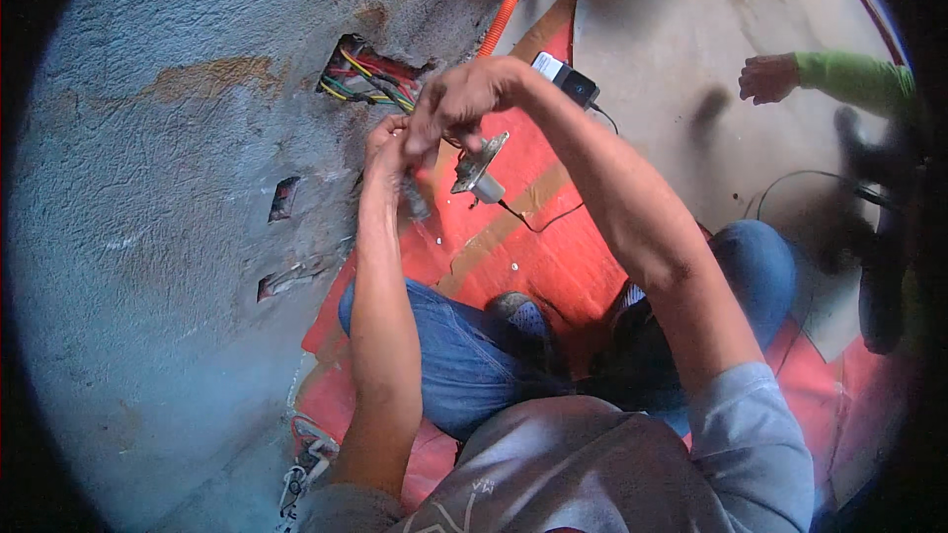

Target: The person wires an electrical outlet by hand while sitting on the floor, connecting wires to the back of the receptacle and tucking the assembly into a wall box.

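Several coloured electrical wires point(363, 81) come out of a recessed hole in the wall and run to my hands. My left hand point(386, 146) is closed in a pinch at the wires' ends beside the wall. Over and against it, my right hand point(458, 107) is bent down with curled fingers, slightly blurred; what its fingertips grip is hidden. Just below the right hand a tilted socket plate point(484, 160) hangs, with a white plug adapter point(488, 189) in it. A thin black cord point(533, 228) leads from the adapter to the right.
Two smaller wall holes point(284, 199) lie lower down. A black-and-white device point(566, 79) and an orange conduit point(505, 11) are beyond my hands. At right, another person's hand point(769, 77) and green sleeve reach in. Red sheeting point(533, 262) lies under my legs.
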`<action>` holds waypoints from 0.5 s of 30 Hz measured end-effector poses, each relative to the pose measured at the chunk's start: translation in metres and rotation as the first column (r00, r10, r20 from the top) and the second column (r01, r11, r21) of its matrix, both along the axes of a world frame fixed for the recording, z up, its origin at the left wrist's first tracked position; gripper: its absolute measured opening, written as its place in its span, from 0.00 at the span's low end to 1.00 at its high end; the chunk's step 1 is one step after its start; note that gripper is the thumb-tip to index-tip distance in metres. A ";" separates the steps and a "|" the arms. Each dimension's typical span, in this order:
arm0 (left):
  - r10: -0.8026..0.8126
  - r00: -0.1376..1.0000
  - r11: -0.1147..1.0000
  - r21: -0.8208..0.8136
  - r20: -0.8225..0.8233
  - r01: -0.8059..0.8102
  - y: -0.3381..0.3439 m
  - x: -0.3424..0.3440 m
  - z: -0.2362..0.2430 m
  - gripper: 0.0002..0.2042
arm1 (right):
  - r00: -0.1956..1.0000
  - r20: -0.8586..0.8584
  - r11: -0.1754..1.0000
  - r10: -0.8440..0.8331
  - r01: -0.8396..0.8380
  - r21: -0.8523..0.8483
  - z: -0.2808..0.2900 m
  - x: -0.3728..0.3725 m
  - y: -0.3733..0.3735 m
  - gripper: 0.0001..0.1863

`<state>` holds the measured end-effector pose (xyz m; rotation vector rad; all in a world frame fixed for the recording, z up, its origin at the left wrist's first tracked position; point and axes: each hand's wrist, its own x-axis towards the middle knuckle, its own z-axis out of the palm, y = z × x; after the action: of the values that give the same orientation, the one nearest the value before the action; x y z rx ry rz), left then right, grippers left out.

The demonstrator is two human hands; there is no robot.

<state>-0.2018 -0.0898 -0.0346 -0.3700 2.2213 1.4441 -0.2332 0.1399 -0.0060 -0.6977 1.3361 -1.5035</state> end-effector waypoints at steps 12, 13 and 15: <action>0.053 0.989 0.847 0.518 0.139 -0.118 -0.010 -0.005 -0.036 0.07 | 0.875 -0.297 0.901 -0.382 0.424 0.090 -0.078 -0.015 -0.020 0.18; 0.055 0.989 0.848 0.516 0.136 -0.118 -0.012 -0.006 -0.038 0.07 | 0.874 -0.299 0.902 -0.382 0.424 0.087 -0.077 -0.013 -0.022 0.18; 0.127 0.966 0.845 0.485 0.226 -0.224 -0.017 -0.005 -0.045 0.09 | 0.869 -0.134 0.872 -0.477 0.487 0.055 -0.073 -0.006 -0.027 0.15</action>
<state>-0.2069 -0.1072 -0.0801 -0.5110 1.6077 1.9357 -0.2396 0.1130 -0.0792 -0.4115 1.7477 -1.8010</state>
